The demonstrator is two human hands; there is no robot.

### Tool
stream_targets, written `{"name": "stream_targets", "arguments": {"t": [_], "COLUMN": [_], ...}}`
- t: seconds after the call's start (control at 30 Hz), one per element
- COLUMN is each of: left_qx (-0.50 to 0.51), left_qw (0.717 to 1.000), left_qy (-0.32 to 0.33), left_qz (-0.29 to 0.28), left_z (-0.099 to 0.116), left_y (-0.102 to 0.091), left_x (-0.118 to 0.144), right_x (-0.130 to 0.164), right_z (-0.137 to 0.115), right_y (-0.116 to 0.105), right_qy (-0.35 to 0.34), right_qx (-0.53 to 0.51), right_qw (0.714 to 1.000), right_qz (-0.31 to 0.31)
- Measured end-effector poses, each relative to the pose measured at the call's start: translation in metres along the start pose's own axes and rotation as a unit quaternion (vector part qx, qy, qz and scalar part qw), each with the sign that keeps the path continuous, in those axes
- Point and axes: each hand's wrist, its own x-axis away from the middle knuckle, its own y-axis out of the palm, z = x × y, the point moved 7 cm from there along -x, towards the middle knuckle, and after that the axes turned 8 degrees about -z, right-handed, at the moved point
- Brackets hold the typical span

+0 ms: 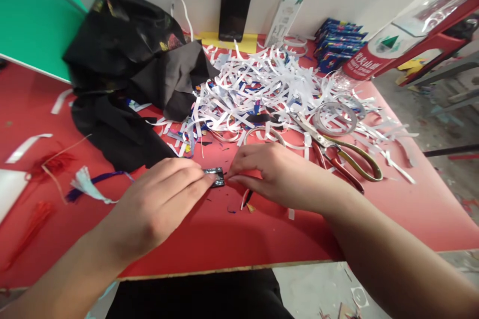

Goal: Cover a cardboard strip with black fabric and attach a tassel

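My left hand (160, 199) and my right hand (277, 172) meet over a small dark shiny piece (215, 177) on the red table (224, 239). Both pinch it with their fingertips, the left from the left side, the right from the right. The piece lies flat against the table top; most of it is covered by my fingers. A few tiny coloured scraps (247, 204) lie just below my right hand.
A heap of white paper strips (262, 84) lies behind my hands. Scissors (337, 152) and tape rolls (335, 118) sit to the right. Black sheets (123, 70) are at the back left, red tassels (52, 164) at the far left, blue packets (337, 42) and a plastic bottle (377, 52) at the back right.
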Motion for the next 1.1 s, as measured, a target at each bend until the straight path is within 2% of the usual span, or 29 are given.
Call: {"name": "stream_targets", "arguments": {"t": [0.2,0.37,0.47,0.57,0.7,0.93,1.1], "left_qx": [-0.001,0.013,0.014,0.022,0.066,0.113,0.127], "left_qw": [1.000,1.000,0.997,0.991,0.980,0.974,0.970], "left_qy": [-0.009,-0.026,-0.056,-0.091,-0.134,-0.173,-0.183], "left_qz": [-0.011,0.007,0.046,0.100,0.135,0.090,0.094], "left_z": [-0.001,-0.005,-0.008,-0.008,-0.010,-0.014,-0.014], "left_y": [0.005,0.007,0.002,-0.011,-0.026,-0.025,-0.023], "left_x": [0.001,0.002,0.000,-0.001,0.003,0.011,0.012], "right_x": [-0.002,-0.001,-0.002,-0.002,-0.005,-0.012,-0.013], "right_z": [0.006,0.007,0.009,0.014,0.014,0.012,0.010], "right_y": [0.000,-0.004,-0.008,-0.010,-0.005,0.009,0.012], "right_qy": [-0.006,-0.024,-0.021,0.016,0.036,0.025,0.022], "right_qx": [-0.025,-0.024,-0.096,-0.180,-0.277,-0.382,-0.409], "right_qw": [1.000,0.999,0.994,0.981,0.957,0.923,0.912], "right_qz": [0.003,0.022,0.047,0.075,0.073,0.042,0.036]}}
